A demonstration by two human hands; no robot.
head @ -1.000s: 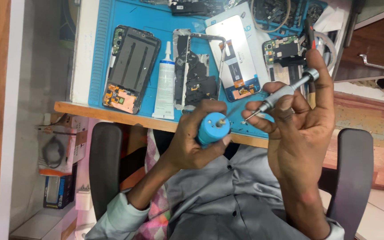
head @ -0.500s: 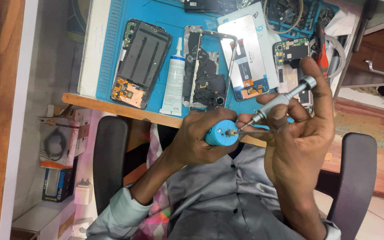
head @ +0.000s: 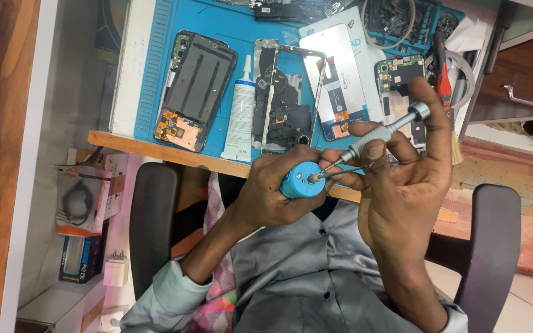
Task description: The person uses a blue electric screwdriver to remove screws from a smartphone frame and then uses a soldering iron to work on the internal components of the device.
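My left hand (head: 266,194) grips a small blue cylinder (head: 300,184), its flat face turned to the right. My right hand (head: 405,191) holds a silver precision screwdriver (head: 380,132), with the index finger resting on its end cap. The screwdriver tip touches the centre of the cylinder's face. A thin metal piece (head: 348,171) also lies between my right fingers and points at the same spot. Both hands hover over my lap, just off the table's front edge.
A blue work mat (head: 217,31) on the table carries an opened phone (head: 195,89), a white glue tube (head: 240,117), a bare phone frame (head: 285,102), a display panel (head: 340,80) and a circuit-board phone (head: 399,74). A red-handled tool (head: 442,74) lies at right. Chair arms (head: 152,228) flank me.
The screwdriver tip has come down onto the blue cylinder's face. Both hands have shifted slightly lower and away from the table edge.
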